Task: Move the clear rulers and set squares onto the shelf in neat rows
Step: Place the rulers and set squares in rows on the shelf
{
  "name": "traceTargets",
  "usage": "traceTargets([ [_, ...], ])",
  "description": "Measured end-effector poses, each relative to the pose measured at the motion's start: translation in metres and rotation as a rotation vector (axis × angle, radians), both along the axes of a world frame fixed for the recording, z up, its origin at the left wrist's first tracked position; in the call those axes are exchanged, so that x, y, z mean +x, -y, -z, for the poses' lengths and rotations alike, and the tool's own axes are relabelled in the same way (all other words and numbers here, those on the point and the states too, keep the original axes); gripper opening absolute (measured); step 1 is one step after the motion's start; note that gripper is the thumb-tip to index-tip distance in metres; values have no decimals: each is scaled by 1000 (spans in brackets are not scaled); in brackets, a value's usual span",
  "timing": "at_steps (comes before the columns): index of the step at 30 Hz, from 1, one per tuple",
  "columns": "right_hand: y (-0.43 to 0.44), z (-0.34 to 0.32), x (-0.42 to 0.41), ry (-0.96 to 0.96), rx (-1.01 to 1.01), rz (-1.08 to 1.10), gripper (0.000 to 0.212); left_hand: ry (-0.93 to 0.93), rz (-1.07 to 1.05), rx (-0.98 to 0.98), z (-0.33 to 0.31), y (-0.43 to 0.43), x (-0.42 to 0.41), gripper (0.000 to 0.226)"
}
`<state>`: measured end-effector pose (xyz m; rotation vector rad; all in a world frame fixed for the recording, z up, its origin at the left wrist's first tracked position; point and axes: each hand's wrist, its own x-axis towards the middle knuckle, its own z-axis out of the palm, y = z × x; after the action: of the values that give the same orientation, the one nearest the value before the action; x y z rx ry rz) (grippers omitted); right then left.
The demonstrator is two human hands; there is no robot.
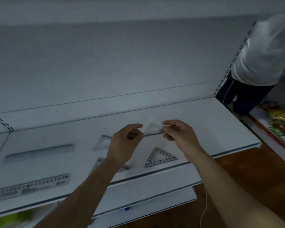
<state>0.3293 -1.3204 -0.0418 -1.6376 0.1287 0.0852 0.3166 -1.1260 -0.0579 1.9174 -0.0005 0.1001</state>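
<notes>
Pinches the right corner of the held set square point(152, 128) with the fingers point(167, 129) of the right hand point(179, 134). Nips its left corner between the curled thumb and forefinger of the left hand point(127, 139). Keeps it over the back half of the white shelf point(212, 129); cannot tell whether its lower edge touches.

Shares the shelf with three more clear triangles lying flat: back set square point(104, 142) just left of the left hand, front set square point(160, 157) between the forearms, covered set square point(98, 163) half hidden under the left forearm. Makes four set squares in all.

Further left, shows two clear rulers, back ruler point(39, 153) behind front ruler point(30, 186).

Past the shelf's right end, shows another person point(260, 51) in a white top, with bright packets point(283, 122) nearby.
</notes>
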Motion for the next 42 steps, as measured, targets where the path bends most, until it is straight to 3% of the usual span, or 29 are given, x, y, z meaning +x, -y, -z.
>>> traceTargets([
  [6,30,16,20,41,-149,-120,15,21,-71,234,10,19,7,22],
  [10,45,27,32,209,-478,-220,24,15,-104,369,11,26,15,24],
  [16,47,50,56,460,-700,-213,25,77,-134,586,19,22,30,23],
  [23,47,73,69,532,-784,-199,24,-38,-110,716,29,21,39,27],
  [42,48,73,69,468,-789,-234,23,-49,-76,711,35,18,40,27],
])
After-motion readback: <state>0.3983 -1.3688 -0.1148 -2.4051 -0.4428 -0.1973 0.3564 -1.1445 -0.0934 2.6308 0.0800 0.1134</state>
